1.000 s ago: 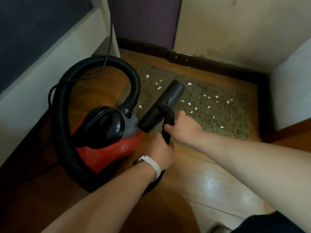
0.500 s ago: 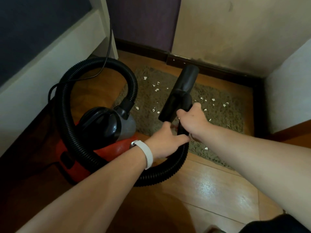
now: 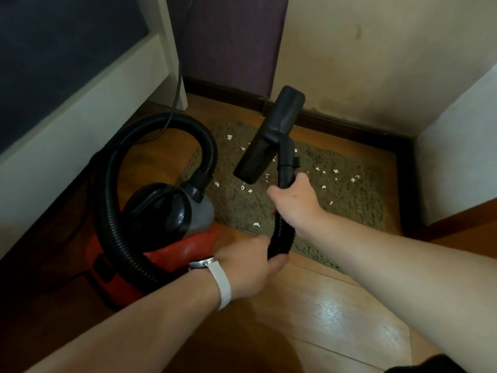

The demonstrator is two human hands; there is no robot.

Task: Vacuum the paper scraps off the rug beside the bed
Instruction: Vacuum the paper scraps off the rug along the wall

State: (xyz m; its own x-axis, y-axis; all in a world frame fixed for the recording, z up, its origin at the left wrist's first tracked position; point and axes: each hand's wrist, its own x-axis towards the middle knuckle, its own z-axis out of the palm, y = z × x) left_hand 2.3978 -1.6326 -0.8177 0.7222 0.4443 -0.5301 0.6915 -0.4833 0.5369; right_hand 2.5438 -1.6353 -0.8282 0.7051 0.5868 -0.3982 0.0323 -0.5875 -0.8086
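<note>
Right grip and left grip clasp the hose, paper scraps scattered beyond.

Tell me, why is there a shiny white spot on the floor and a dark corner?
Head view: the spot on the wooden floor is glare, light bouncing off polished boards. Head view: the lower left, beside the red vacuum, lies in shadow, so detail there is lost.

Bare left hand and right hand, forearms bare to frame edge, white strap on left wrist, lower centre, silver watch case, dark cloth lower right corner
</note>
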